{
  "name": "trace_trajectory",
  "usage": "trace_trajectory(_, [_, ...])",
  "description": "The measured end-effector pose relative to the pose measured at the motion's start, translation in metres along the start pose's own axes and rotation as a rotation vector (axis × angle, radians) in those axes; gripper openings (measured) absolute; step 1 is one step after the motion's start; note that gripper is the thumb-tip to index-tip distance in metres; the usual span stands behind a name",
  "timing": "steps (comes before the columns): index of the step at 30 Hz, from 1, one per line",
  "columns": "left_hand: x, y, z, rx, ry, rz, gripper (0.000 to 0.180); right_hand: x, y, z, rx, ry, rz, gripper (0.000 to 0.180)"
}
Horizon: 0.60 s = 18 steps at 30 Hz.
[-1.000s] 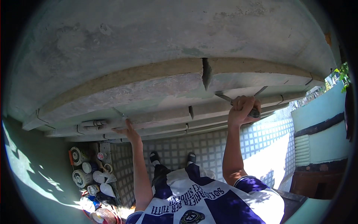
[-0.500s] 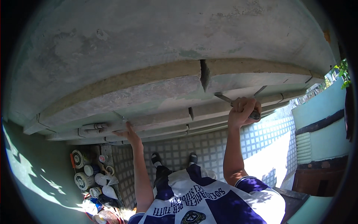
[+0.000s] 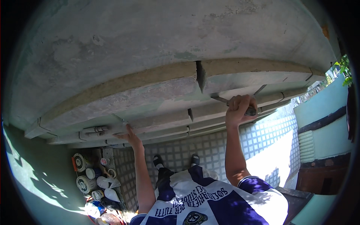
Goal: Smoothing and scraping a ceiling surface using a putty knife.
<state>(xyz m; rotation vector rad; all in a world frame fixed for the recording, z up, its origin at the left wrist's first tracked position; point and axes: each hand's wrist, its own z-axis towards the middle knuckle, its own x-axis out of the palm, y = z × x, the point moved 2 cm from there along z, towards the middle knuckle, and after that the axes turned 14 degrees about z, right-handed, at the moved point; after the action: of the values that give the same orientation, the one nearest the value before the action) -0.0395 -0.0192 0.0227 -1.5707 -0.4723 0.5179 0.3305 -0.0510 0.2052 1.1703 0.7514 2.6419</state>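
My right hand (image 3: 240, 108) is wrapped round the dark handle of a scraper (image 3: 219, 99), its thin metal blade pointing left against the pale wall between two protruding ledges. Further left, my left hand (image 3: 132, 138) rests on the lower ledge (image 3: 157, 120) with its fingers stretched out, and I see nothing held in it. Above both hands runs the upper ledge (image 3: 150, 81), split by a dark gap near its middle. Two short cylindrical pieces (image 3: 95, 129) lie on the lower ledge beyond my left fingertips.
Several paint buckets and jars (image 3: 86, 183) stand on the floor at the lower left, beside a green wall (image 3: 41, 165). Tiled floor (image 3: 202, 142) lies under my feet, partly in bright sun. A light green wall (image 3: 322, 131) with a brown panel rises at the right.
My right hand has slid a little to the left along the wall with the scraper in it. My left hand stays in its place on the ledge.
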Motion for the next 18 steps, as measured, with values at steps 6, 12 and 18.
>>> trace_trajectory(6, [0.008, -0.006, -0.006, -0.036, 0.053, 0.062, 0.099, -0.007, -0.02, -0.006, 0.069, -0.066, -0.046, 0.03])
trace_trajectory(12, [0.006, -0.007, -0.004, -0.018, 0.05, -0.002, 0.098, -0.008, 0.002, -0.001, -0.055, -0.099, 0.177, 0.034])
trace_trajectory(18, [0.009, -0.018, -0.013, 0.032, -0.01, -0.006, 0.097, -0.01, 0.008, -0.002, -0.031, -0.052, 0.155, 0.034])
